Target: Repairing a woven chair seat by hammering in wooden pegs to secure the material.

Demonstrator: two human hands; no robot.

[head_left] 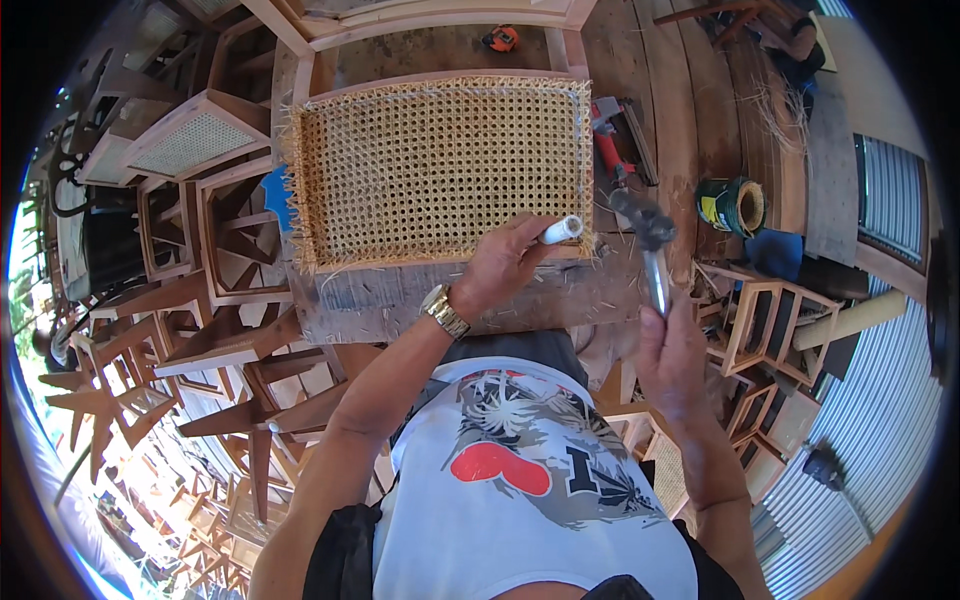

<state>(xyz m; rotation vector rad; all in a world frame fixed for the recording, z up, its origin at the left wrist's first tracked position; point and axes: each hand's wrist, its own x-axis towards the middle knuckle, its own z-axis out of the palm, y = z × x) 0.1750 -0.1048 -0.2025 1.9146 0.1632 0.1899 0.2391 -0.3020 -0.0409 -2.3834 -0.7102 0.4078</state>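
On the wooden workbench (pixel 400 300) in front of me lies a wooden frame covered with woven cane webbing (pixel 440 165), its cut ends sticking out frayed along the edges. My left hand (pixel 497 262) is closed around a short white cylindrical tool (pixel 563 230) at the panel's near right corner. Whether that tool touches the cane, I cannot tell. To the right, my right hand (pixel 675 365) grips a hammer (pixel 645 220) by its shiny metal handle. The dark hammer head is raised, apart from the white tool.
Beside the panel's right edge lies a red and black staple gun (pixel 608 145). An orange tape measure (pixel 502 38) sits beyond it. A green can (pixel 730 207) stands to the right. Wooden chair frames (pixel 210 345) crowd the left. Another person (pixel 797 50) is at the upper right.
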